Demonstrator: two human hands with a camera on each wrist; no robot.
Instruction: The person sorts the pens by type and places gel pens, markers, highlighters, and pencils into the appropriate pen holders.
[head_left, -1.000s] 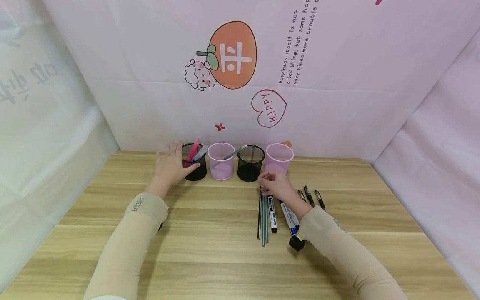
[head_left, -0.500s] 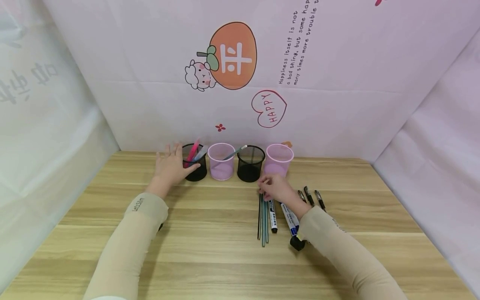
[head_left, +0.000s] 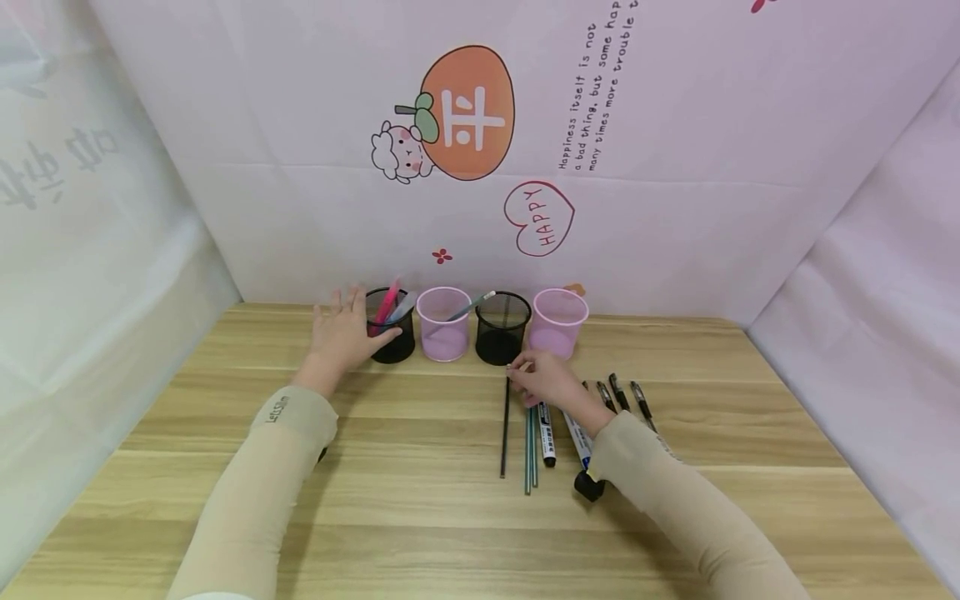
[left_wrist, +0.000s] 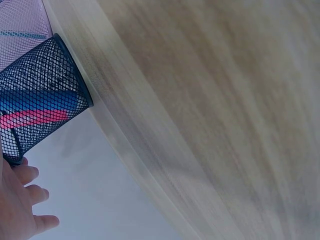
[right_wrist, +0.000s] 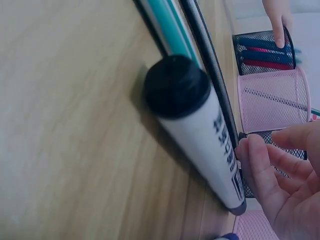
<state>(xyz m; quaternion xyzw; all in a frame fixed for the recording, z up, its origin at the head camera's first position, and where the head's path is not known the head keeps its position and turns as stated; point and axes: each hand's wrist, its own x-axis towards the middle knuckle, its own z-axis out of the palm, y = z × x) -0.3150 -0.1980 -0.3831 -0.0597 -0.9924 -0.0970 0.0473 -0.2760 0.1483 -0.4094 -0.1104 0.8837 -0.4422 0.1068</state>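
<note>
Left hand: my left hand [head_left: 341,332] rests against the side of the leftmost black mesh cup [head_left: 391,323], fingers spread and fairly straight, thumb lying along the cup's front wall. It steadies the cup rather than wrapping it.
Right hand: my right hand [head_left: 544,379] sits just in front of the cups, fingertips [right_wrist: 255,159] pinching the far end of a thin black pencil [head_left: 505,429].
Black pencil: it lies on the wooden table [head_left: 420,517], running from my fingertips back toward me, set slightly apart to the left of the other sticks.
Other pencils: two teal pencils [head_left: 529,450] lie side by side just right of the black one, pointing the same way.
Markers: a white marker with a black cap [head_left: 546,434] lies beside the teal pencils; a blue-labelled marker [head_left: 578,437] lies partly under my right forearm.
Pens: three dark pens [head_left: 621,393] lie near my right wrist, on its right.
Cups: four mesh cups stand in a row by the backdrop, black, pink [head_left: 443,323], black [head_left: 502,327], pink [head_left: 557,322]. The leftmost holds pink and blue pens; a grey-tipped pencil leans out of the first pink one.
Backdrop: a pale cloth [head_left: 675,167] with an orange fruit cartoon and a red heart reading HAPPY.
</note>
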